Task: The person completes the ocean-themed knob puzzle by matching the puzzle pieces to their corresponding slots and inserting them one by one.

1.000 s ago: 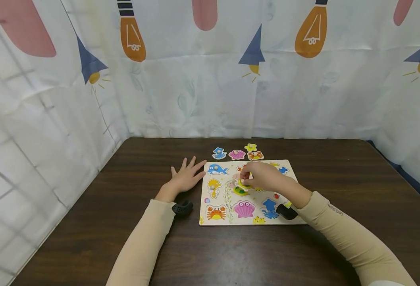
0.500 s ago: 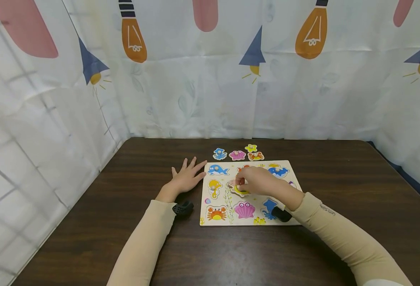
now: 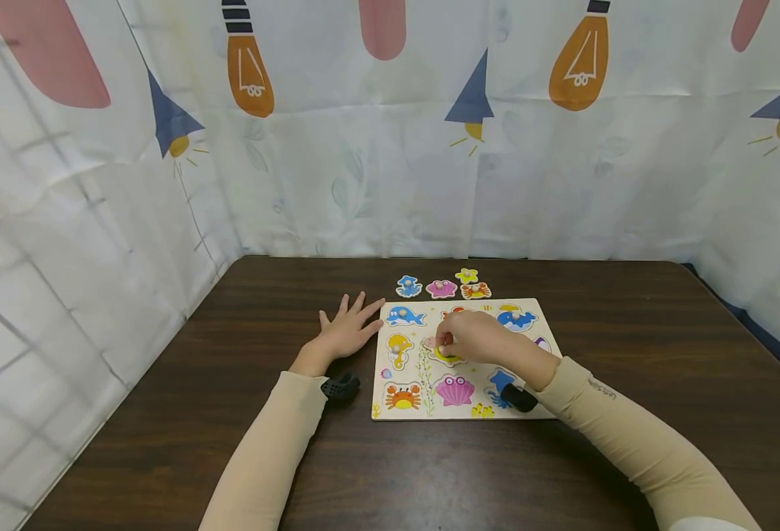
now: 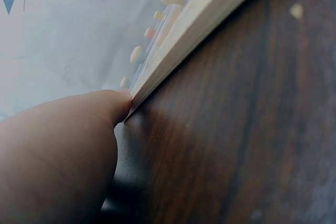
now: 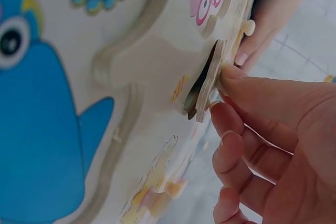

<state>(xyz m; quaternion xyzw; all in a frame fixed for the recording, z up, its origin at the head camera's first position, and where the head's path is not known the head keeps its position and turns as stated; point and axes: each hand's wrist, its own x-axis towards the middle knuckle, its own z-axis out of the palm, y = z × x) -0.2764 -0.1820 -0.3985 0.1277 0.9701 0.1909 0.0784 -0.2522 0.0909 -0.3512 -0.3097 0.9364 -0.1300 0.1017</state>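
Note:
In the head view my right hand (image 3: 483, 341) is over the middle of a wooden peg puzzle board (image 3: 397, 414), pinching a turtle puzzle piece (image 3: 448, 360) between thumb and fingertips. The right wrist view shows that piece (image 5: 210, 85) edge-on, slightly tilted, with a dark gap under one side at its recess. The fingers hide its knob. My left hand (image 3: 346, 333) lies flat with fingers spread at the board's left edge. In the left wrist view, its thumb (image 4: 113, 100) touches the edge of the board.
Behind the board lie loose pieces: a blue squid (image 3: 408, 286), a pink shell (image 3: 441, 288), a yellow star (image 3: 467, 275) and a crab (image 3: 475, 290). A dolphin (image 3: 405, 316), a seahorse (image 3: 399, 351) and a whale (image 3: 517, 320) sit in the board. A patterned curtain (image 3: 403, 184) stands behind the dark table (image 3: 164, 442).
My right hand has moved left and down with the turtle piece, bringing it over the turtle recess. The whale has come into view behind it. My left hand has stayed put.

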